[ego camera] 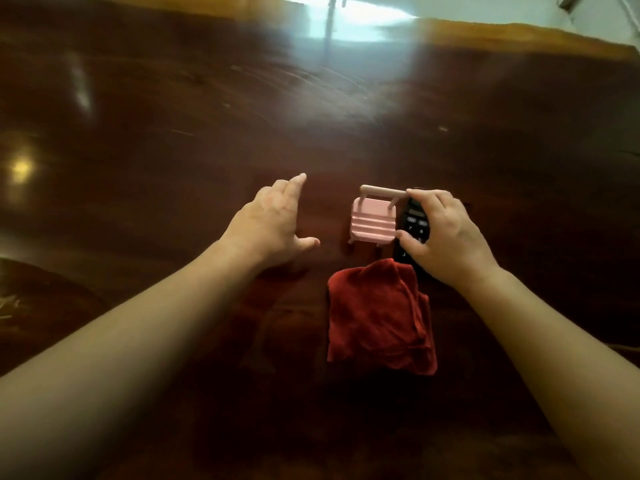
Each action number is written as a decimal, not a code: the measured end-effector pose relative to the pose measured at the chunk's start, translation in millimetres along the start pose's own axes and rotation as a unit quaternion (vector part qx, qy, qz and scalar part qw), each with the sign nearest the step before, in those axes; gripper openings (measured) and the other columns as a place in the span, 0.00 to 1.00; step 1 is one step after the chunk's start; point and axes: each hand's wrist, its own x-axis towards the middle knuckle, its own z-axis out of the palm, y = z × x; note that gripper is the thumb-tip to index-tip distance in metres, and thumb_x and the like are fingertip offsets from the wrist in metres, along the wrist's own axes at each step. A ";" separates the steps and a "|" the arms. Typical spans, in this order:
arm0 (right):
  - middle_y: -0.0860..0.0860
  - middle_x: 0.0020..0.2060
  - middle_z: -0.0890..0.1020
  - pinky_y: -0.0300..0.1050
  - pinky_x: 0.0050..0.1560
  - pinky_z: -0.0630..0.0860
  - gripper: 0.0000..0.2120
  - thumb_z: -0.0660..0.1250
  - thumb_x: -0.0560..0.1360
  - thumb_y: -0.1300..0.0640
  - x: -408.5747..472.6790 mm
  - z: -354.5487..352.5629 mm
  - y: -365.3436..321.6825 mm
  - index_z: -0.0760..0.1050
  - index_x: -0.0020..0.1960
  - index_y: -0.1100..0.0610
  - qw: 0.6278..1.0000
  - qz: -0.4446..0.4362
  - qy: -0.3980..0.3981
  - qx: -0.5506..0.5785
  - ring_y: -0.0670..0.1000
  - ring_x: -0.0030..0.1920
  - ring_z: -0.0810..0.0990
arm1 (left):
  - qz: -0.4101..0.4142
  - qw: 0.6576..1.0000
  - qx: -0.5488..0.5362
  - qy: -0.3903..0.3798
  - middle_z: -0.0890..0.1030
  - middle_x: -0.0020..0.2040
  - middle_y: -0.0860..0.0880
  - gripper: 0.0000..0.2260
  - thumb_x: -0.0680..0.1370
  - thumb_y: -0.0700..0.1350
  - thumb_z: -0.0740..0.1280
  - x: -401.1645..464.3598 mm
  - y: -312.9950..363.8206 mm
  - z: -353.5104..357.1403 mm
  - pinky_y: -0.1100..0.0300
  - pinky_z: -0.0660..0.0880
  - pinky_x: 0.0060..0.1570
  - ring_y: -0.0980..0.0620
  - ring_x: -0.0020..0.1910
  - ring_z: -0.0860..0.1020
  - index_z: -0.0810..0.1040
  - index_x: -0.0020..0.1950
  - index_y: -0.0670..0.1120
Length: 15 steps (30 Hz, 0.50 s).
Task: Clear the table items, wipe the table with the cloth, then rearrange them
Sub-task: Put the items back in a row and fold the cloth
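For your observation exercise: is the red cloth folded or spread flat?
Folded, loosely: the red cloth lies bunched on the dark wooden table with overlapping layers.

Your left hand hangs out front, palm down, fingers spread loose, gripping nothing. Your right hand is curled, thumb and fingertips pinched in a grasp. Both forearms are bare and extended forward, converging slightly.
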 end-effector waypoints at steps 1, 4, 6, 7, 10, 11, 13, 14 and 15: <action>0.55 0.65 0.75 0.56 0.58 0.76 0.31 0.76 0.72 0.53 -3.1 1.5 -14.5 0.70 0.73 0.54 1.000 -0.013 0.008 0.012 0.57 0.65 0.73 | -0.012 1.000 -0.002 0.006 0.68 0.72 0.46 0.48 0.69 0.62 0.74 -7.9 -8.2 -3.8 0.46 0.71 0.64 0.44 0.69 0.68 0.54 0.80 0.48; 0.57 0.63 0.77 0.59 0.57 0.77 0.27 0.76 0.72 0.55 -8.1 12.2 -60.4 0.75 0.69 0.57 0.998 -0.051 0.035 0.025 0.60 0.62 0.75 | -0.052 0.998 -0.013 0.031 0.69 0.72 0.47 0.44 0.70 0.62 0.73 -35.0 -39.5 -14.1 0.45 0.71 0.64 0.45 0.69 0.68 0.59 0.78 0.48; 0.58 0.60 0.79 0.61 0.54 0.77 0.23 0.76 0.72 0.54 -8.4 25.4 -95.6 0.78 0.66 0.57 0.995 -0.065 0.075 -0.002 0.62 0.58 0.77 | -0.090 0.994 -0.025 0.054 0.70 0.71 0.48 0.42 0.70 0.63 0.73 -60.6 -70.8 -22.7 0.45 0.71 0.64 0.45 0.68 0.68 0.60 0.77 0.49; 0.59 0.57 0.80 0.61 0.51 0.77 0.21 0.76 0.72 0.55 -10.3 26.7 -100.8 0.78 0.63 0.58 0.994 -0.052 0.099 -0.019 0.63 0.55 0.78 | -0.099 0.993 -0.028 0.058 0.70 0.71 0.48 0.42 0.69 0.63 0.73 -66.4 -76.8 -23.0 0.46 0.71 0.64 0.45 0.68 0.69 0.61 0.77 0.49; 0.60 0.48 0.80 0.60 0.45 0.77 0.16 0.76 0.72 0.57 -10.3 39.2 -122.5 0.79 0.56 0.60 0.991 -0.026 0.125 -0.030 0.65 0.48 0.79 | -0.139 0.987 -0.034 0.070 0.71 0.70 0.47 0.41 0.69 0.63 0.73 -94.8 -107.9 -32.2 0.47 0.71 0.64 0.44 0.68 0.69 0.61 0.77 0.49; 0.59 0.46 0.80 0.59 0.43 0.77 0.15 0.76 0.72 0.56 -12.1 44.9 -130.5 0.79 0.55 0.60 0.992 -0.028 0.117 -0.030 0.64 0.46 0.78 | -0.154 0.985 -0.035 0.074 0.71 0.70 0.47 0.41 0.69 0.63 0.73 -106.2 -119.5 -35.6 0.48 0.70 0.63 0.44 0.68 0.69 0.61 0.76 0.49; 0.57 0.43 0.79 0.57 0.42 0.77 0.12 0.76 0.72 0.55 -15.2 57.3 -142.4 0.79 0.51 0.59 0.993 -0.033 0.107 -0.032 0.63 0.44 0.78 | -0.182 0.979 -0.038 0.086 0.71 0.70 0.47 0.40 0.70 0.62 0.73 -129.5 -142.4 -41.8 0.49 0.70 0.64 0.44 0.68 0.69 0.62 0.76 0.49; 0.57 0.44 0.78 0.57 0.42 0.77 0.12 0.76 0.72 0.54 -15.3 63.1 -146.0 0.78 0.50 0.59 0.994 -0.025 0.104 -0.031 0.62 0.45 0.77 | -0.198 0.975 -0.044 0.094 0.71 0.70 0.47 0.40 0.70 0.62 0.73 -141.4 -153.9 -44.5 0.49 0.70 0.64 0.44 0.68 0.70 0.63 0.76 0.49; 0.58 0.45 0.78 0.58 0.43 0.77 0.14 0.77 0.71 0.54 -14.5 67.9 -147.7 0.77 0.51 0.58 0.994 -0.006 0.104 -0.026 0.62 0.47 0.76 | -0.213 0.971 -0.047 0.102 0.71 0.70 0.46 0.39 0.70 0.62 0.73 -153.0 -164.6 -46.6 0.49 0.70 0.64 0.44 0.68 0.70 0.63 0.75 0.48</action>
